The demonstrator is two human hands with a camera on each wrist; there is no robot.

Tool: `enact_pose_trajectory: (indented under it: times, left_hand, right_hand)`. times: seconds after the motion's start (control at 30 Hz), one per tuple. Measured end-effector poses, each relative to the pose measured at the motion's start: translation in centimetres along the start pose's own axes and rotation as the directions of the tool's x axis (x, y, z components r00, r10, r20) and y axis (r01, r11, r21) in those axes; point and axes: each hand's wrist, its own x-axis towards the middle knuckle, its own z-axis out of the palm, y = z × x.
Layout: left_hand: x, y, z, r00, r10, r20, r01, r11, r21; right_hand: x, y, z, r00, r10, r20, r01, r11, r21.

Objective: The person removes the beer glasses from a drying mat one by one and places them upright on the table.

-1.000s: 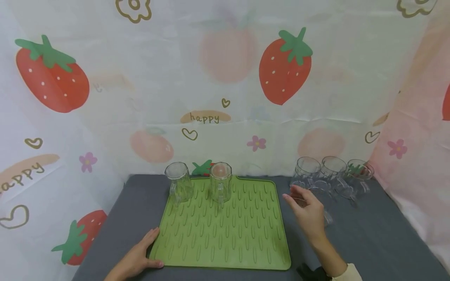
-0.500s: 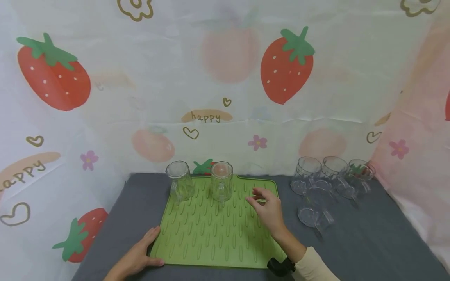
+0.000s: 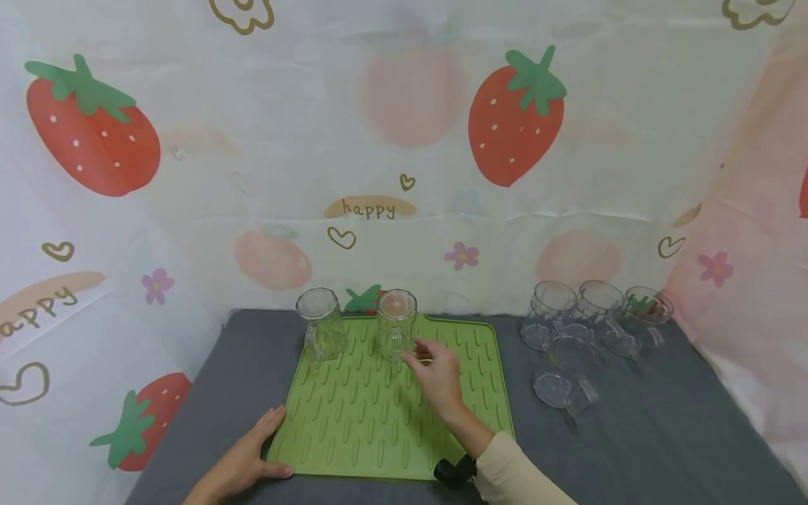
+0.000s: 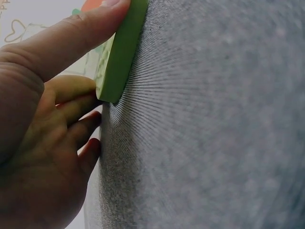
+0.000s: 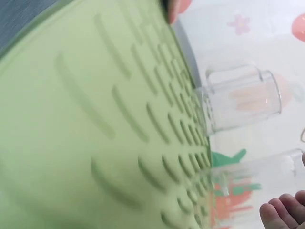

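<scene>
Two clear glass mugs stand on a green ridged mat (image 3: 391,435) near its back edge, the left mug (image 3: 322,326) at the corner. My right hand (image 3: 437,375) is just right of the second mug (image 3: 397,315), thumb and bent fingers apart close to its handle. In the right wrist view, fingertips (image 5: 283,210) show beside the nearer mug (image 5: 262,176), with the farther mug (image 5: 243,102) beyond. My left hand (image 3: 249,445) rests at the mat's front left corner, fingers along the side and thumb on the front edge. The left wrist view shows that thumb (image 4: 71,40) against the mat's edge (image 4: 119,62).
Several more clear glass mugs stand on the grey cloth right of the mat: a back row (image 3: 600,319) and one mug (image 3: 562,379) in front. A strawberry-printed curtain (image 3: 404,161) rises behind the table and along both sides.
My right hand has moved left from beside the front right mug, across the mat, to the second mug's handle. My left hand stays at the mat's corner.
</scene>
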Motion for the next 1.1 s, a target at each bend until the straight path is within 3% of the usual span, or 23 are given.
enact_pose_trajectory:
  times: [0.37,0.63,0.87,1.1]
  left_hand:
    - [0.0,0.2,0.0,0.999,-0.051,0.017,0.051,0.998,-0.024]
    - [0.1,0.3,0.1,0.998,-0.061,0.013,0.061,0.998,-0.025]
    - [0.2,0.2,0.2,0.998,-0.064,0.020,0.064,0.997,-0.035]
    - [0.1,0.2,0.0,0.998,-0.054,0.018,0.055,0.997,-0.048]
  right_hand:
    - [-0.3,0.1,3.7,0.985,0.094,-0.147,-0.077,0.990,0.119]
    - [-0.5,0.5,5.2,0.971,0.125,-0.205,-0.104,0.989,0.108]
    - [-0.4,0.8,5.4,0.966,0.019,-0.256,-0.024,1.000,-0.016]
    - [0.0,1.3,4.6,0.959,-0.119,-0.256,0.081,0.985,-0.155]
